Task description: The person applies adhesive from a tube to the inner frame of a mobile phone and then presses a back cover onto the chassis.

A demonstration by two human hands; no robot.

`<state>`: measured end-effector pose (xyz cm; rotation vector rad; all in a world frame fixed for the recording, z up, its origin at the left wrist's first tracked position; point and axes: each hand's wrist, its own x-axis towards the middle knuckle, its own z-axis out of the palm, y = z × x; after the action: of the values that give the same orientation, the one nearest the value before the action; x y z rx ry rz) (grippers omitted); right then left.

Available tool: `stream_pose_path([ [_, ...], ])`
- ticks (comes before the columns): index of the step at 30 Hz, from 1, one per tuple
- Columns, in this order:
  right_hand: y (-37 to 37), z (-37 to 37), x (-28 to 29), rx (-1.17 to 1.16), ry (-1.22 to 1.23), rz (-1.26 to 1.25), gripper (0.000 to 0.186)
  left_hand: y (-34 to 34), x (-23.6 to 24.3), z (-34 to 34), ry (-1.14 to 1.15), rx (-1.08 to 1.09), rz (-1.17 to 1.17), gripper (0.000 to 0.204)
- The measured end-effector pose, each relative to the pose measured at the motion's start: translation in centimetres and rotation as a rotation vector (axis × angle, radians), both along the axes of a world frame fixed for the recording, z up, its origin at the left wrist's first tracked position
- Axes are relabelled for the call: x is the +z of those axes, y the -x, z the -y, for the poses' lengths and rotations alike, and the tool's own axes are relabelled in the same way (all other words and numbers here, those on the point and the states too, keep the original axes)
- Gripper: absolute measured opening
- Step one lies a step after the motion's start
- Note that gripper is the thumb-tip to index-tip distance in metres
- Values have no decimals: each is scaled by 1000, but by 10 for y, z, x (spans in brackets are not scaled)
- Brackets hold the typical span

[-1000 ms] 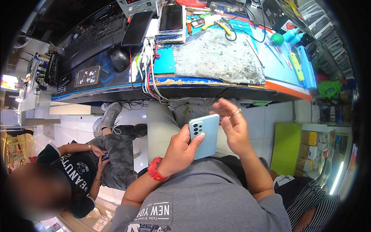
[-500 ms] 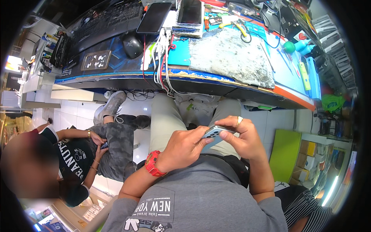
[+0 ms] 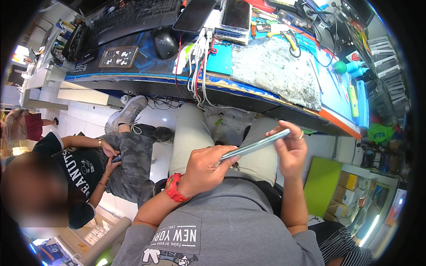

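Observation:
A slim smartphone [image 3: 255, 145] is held over my lap, seen almost edge-on, its right end raised higher than its left. My left hand [image 3: 206, 169], with a red watch on the wrist, pinches the lower left end between thumb and fingers. At the upper right end, my right hand [image 3: 290, 148] grips the phone with its thumb on the near side and fingers behind; a ring shows on one finger. The phone's screen and back are both turned mostly out of sight.
Ahead is a workbench with a stained grey mat [image 3: 279, 73], a bundle of cables [image 3: 202, 57], a black mouse [image 3: 165, 43], two dark phones, a clear phone case [image 3: 118, 56] and yellow-handled pliers [image 3: 289, 41]. To my left sits another person [image 3: 75, 177] holding a small device.
The phone has turned from showing its camera side to nearly edge-on, and its right end has risen. My right hand has moved right and upward with it. The whole view has shifted slightly.

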<state>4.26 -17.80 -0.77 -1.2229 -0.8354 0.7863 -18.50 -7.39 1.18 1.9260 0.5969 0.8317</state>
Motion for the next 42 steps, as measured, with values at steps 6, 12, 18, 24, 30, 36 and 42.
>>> stream_pose_path([
  [6, 28, -3, 1, -50, 40, 233, 91, -2, 2, 6, -145, 16, -34, 21],
  [12, 33, 1, -7, -72, -53, 207, 86, 0, 1, 9, -9, -9, 34, 23],
  [18, 41, 3, -10, -118, -103, -2, 82, -4, -3, 14, 186, -35, 210, 27],
  [24, 38, 3, -12, -132, -149, 131, 77, -2, -6, 12, 95, -56, 206, 30],
  [30, 14, -3, 32, 0, -64, 852, 46, -4, -14, 7, -84, -55, 223, 30],
  [36, 17, -3, 29, -14, -55, 844, 34, -3, -11, 7, 31, -127, 171, 27],
  [42, 20, -1, 30, -6, 16, 769, 31, -1, -6, 7, 105, -133, 140, 22],
])
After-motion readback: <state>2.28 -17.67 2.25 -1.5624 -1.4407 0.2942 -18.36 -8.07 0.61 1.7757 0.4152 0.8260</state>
